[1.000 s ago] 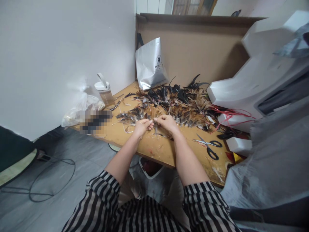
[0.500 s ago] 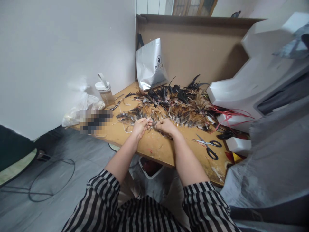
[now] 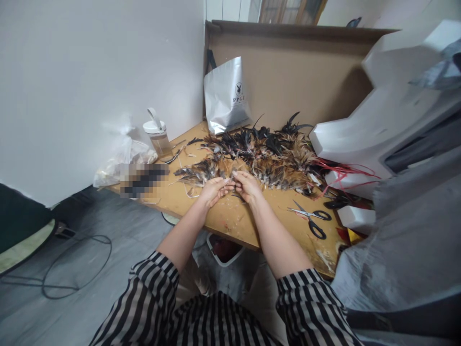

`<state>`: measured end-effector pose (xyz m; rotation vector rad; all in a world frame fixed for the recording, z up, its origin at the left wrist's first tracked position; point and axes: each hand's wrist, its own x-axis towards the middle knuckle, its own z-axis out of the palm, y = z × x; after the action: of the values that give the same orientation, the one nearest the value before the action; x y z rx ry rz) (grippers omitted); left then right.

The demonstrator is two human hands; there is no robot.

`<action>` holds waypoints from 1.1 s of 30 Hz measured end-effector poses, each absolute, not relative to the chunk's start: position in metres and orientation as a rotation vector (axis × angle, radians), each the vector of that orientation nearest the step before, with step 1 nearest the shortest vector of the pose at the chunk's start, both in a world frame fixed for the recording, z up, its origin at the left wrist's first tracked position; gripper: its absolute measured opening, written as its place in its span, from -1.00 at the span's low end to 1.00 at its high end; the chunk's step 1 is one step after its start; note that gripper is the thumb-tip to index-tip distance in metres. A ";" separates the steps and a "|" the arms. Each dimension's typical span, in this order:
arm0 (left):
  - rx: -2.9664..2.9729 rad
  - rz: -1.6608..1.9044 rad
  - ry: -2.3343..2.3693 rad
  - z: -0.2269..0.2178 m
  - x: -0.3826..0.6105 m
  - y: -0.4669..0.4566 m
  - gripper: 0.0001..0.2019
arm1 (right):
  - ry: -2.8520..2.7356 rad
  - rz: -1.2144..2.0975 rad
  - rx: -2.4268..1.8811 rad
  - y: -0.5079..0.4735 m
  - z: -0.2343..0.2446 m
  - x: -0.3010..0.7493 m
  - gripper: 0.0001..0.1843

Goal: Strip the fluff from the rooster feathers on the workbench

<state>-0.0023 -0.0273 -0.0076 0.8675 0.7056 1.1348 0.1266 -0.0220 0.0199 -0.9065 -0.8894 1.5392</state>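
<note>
A wide heap of brown and black feathers (image 3: 266, 156) lies across the wooden table (image 3: 237, 221). My left hand (image 3: 213, 190) and my right hand (image 3: 248, 185) meet at the heap's near edge, fingertips almost touching. Both are pinched closed on a small feather (image 3: 231, 182) held between them. What lies under the fingers is hidden.
Black-handled scissors (image 3: 310, 217) lie right of my hands. A white-lidded jar (image 3: 157, 138) and a clear plastic bag (image 3: 118, 158) sit at the left, a silver bag (image 3: 226, 96) leans on cardboard at the back. White foam blocks (image 3: 374, 125) and red strings (image 3: 342, 170) crowd the right. A bin (image 3: 223, 250) stands under the table.
My hands have stayed at the heap's near edge, with small shifts of the fingers. The right hand has drawn slightly closer to the left.
</note>
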 end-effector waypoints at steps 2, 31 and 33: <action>0.855 1.119 0.701 -0.008 -0.002 -0.027 -0.84 | -0.865 1.508 -0.927 -0.022 0.017 0.123 -0.64; 0.956 1.223 0.862 -0.010 0.001 -0.026 -0.78 | -1.117 1.261 -1.132 -0.017 0.012 0.132 -0.66; 0.910 1.268 0.839 -0.010 0.000 -0.025 -0.78 | -1.083 1.124 -1.170 -0.011 0.013 0.140 -0.65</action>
<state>-0.0004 -0.0247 -0.0097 0.9100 0.8388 1.2679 0.1404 -0.0114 0.0125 -1.1703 -1.0827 1.1238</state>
